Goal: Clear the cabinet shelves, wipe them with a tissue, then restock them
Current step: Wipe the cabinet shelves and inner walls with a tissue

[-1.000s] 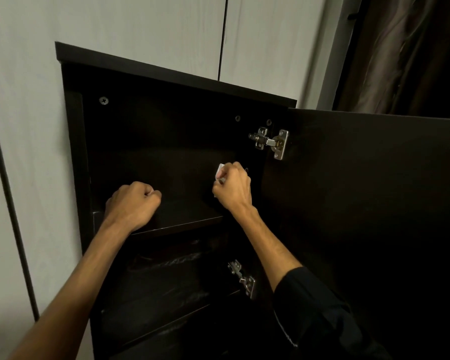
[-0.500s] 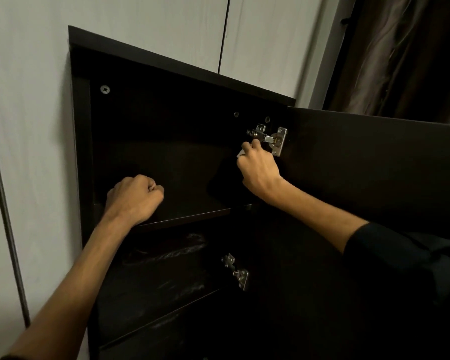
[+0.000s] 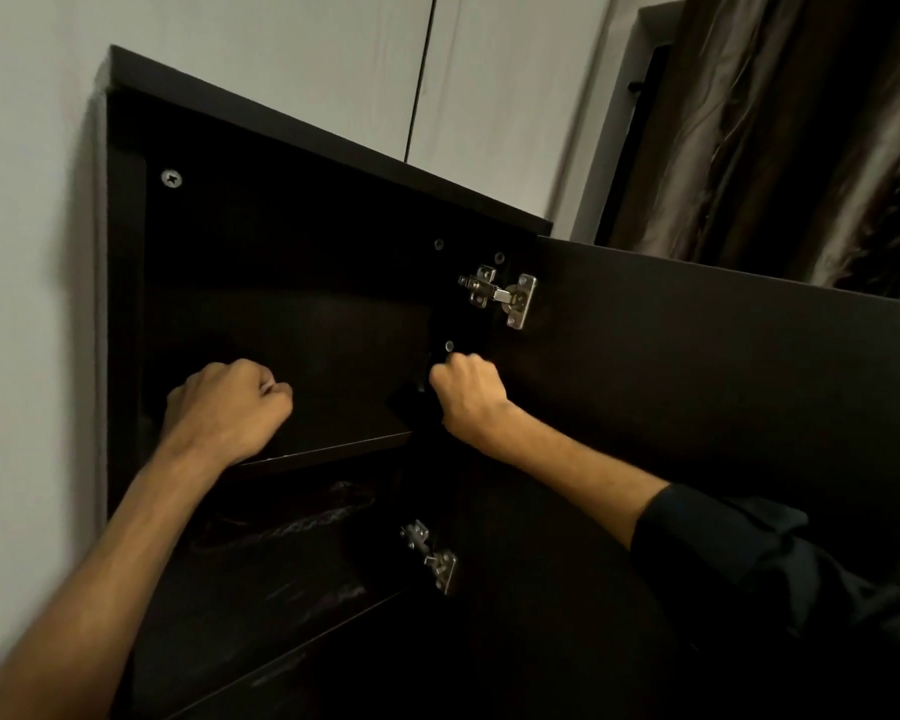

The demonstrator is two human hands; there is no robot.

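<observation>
The dark cabinet (image 3: 292, 262) stands open, its shelves bare. My left hand (image 3: 224, 407) is curled into a fist and rests on the front left of the upper shelf (image 3: 333, 448), holding nothing I can see. My right hand (image 3: 466, 397) is curled tight against the cabinet's right inner wall, just below the upper hinge (image 3: 500, 296). The tissue it holds is hidden inside the fingers. The lower shelf (image 3: 261, 589) shows pale smears.
The open door (image 3: 697, 387) swings out to the right, behind my right forearm. A lower hinge (image 3: 432, 556) sits under the upper shelf. A pale wall (image 3: 32, 304) flanks the cabinet on the left and dark curtains (image 3: 801, 137) hang at the upper right.
My right hand went up to the upper hinge, then came back down along the right inner wall; the white tissue tip no longer shows. My left hand stayed on the shelf.
</observation>
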